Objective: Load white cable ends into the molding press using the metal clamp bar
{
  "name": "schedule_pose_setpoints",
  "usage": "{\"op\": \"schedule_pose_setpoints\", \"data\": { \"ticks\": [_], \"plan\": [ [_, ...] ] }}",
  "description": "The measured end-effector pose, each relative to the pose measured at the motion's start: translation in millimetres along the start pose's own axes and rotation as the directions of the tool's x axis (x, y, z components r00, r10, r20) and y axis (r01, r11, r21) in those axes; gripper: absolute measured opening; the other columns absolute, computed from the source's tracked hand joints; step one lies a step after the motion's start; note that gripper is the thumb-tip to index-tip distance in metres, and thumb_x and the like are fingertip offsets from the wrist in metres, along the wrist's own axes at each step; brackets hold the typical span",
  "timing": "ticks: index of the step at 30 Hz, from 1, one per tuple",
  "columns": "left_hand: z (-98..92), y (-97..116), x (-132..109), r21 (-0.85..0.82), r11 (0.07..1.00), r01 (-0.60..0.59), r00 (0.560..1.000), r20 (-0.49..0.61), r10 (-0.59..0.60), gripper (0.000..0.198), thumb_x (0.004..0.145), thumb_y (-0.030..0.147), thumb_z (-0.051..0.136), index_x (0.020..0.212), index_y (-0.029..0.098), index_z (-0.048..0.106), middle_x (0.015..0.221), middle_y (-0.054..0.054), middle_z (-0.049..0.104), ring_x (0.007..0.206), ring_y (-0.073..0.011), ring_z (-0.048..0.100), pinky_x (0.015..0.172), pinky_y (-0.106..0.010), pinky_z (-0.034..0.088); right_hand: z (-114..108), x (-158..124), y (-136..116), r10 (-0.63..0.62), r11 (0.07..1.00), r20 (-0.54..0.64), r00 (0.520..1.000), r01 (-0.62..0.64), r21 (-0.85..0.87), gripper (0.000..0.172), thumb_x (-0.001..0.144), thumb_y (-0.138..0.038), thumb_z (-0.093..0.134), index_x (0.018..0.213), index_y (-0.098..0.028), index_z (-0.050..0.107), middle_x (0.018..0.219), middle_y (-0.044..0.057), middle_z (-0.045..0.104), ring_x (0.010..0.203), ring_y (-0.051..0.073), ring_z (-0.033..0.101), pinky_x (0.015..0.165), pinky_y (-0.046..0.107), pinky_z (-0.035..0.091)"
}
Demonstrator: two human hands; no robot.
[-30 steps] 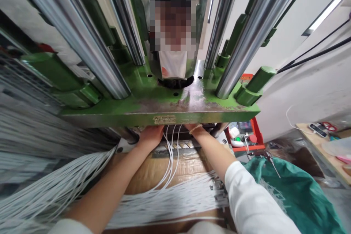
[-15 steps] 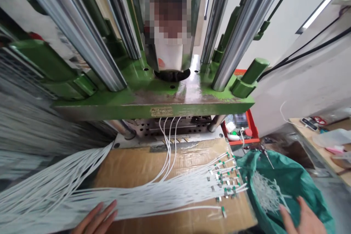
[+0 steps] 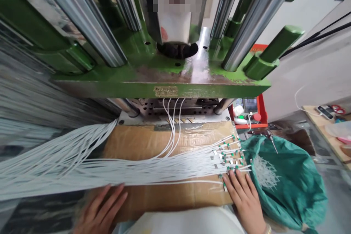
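A wide bundle of white cables (image 3: 153,170) lies across a sheet of brown cardboard (image 3: 186,199), with green and metal connectors (image 3: 230,155) at its right end. My left hand (image 3: 105,206) rests with fingers spread at the bundle's near edge. My right hand (image 3: 244,199) has its fingers stretched out over the connectors nearest me, covering some of them; its fingertips appear to touch the cable ends. Several white cables (image 3: 173,131) curve up from the bundle into the lower part of a green press (image 3: 175,89), where their ends are hidden.
A green cloth bag (image 3: 298,179) with white plastic scraps (image 3: 265,172) stands right of the cardboard. Behind it sits a red bin (image 3: 263,111) of small items. Steel columns (image 3: 252,18) rise from the press. A wooden table (image 3: 315,117) stands far right.
My right hand has moved left from over the bag to the connectors. A white strip near its fingers is no longer seen there. The view has shifted, showing more of the near side.
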State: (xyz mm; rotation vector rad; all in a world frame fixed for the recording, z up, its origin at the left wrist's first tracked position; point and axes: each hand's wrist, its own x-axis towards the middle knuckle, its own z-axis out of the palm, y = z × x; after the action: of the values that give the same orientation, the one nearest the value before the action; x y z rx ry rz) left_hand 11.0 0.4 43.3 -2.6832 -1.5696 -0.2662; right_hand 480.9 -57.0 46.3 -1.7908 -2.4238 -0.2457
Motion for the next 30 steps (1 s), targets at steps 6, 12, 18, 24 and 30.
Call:
{"op": "schedule_pose_setpoints", "data": {
  "ticks": [6,12,18,24,30],
  "plan": [
    [-33.0,5.5,16.0,-0.017,0.997,-0.074,0.997,0.033,0.075,0.081,0.078,0.013,0.045,0.148,0.033,0.012,0.132,0.0,0.056,0.141,-0.0226,0.02,0.114,-0.047,0.021,-23.7,9.5,-6.5,0.033,0.996,0.032,0.999,-0.035,0.08,0.071,0.085,-0.001,0.035,0.148,-0.027,0.018,0.142,0.004,0.042,0.139,0.025,0.024,0.114,0.051,0.019],
    [-57.9,5.6,26.4,-0.089,0.995,-0.034,0.999,0.018,0.036,0.071,0.081,0.019,0.047,0.146,0.033,0.023,0.132,0.001,0.056,0.14,-0.0178,0.021,0.116,-0.038,0.014,-39.9,17.9,-15.3,0.119,0.972,-0.029,0.992,-0.111,0.206,0.06,0.091,-0.015,0.038,0.147,-0.029,0.023,0.139,0.006,0.047,0.136,0.027,0.029,0.112,0.052,0.022],
    [-70.1,2.4,24.9,-0.065,0.997,-0.04,0.999,0.024,0.041,0.063,0.08,0.012,0.046,0.14,0.03,0.039,0.129,-0.001,0.058,0.14,-0.0174,0.023,0.114,-0.037,0.015,-48.5,19.3,-18.5,0.107,0.97,0.007,0.994,-0.106,0.219,0.06,0.092,-0.016,0.038,0.147,-0.03,0.022,0.14,0.007,0.045,0.136,0.028,0.029,0.111,0.052,0.022],
    [-88.3,11.7,32.4,-0.089,0.992,-0.086,0.995,0.044,0.09,0.039,0.087,0.034,0.051,0.124,0.025,0.057,0.13,-0.007,0.057,0.135,-0.0269,0.031,0.112,-0.044,0.02,-76.6,23.0,-3.8,0.019,0.917,0.091,0.996,-0.054,0.394,0.061,0.09,-0.034,0.051,0.145,-0.022,0.03,0.148,0.012,0.032,0.137,0.038,0.021,0.106,0.06,0.024],
    [-99.4,34.0,70.9,-0.101,0.944,-0.314,0.943,0.081,0.322,0.054,0.086,0.048,0.053,0.135,0.025,0.046,0.137,-0.003,0.051,0.141,-0.0266,0.016,0.115,-0.046,0.005,-101.4,69.7,5.3,0.125,0.842,-0.133,0.983,-0.034,0.539,0.036,0.087,-0.023,0.054,0.123,-0.018,0.053,0.136,0.014,0.045,0.13,0.035,0.033,0.103,0.058,0.03]
  ]
}}
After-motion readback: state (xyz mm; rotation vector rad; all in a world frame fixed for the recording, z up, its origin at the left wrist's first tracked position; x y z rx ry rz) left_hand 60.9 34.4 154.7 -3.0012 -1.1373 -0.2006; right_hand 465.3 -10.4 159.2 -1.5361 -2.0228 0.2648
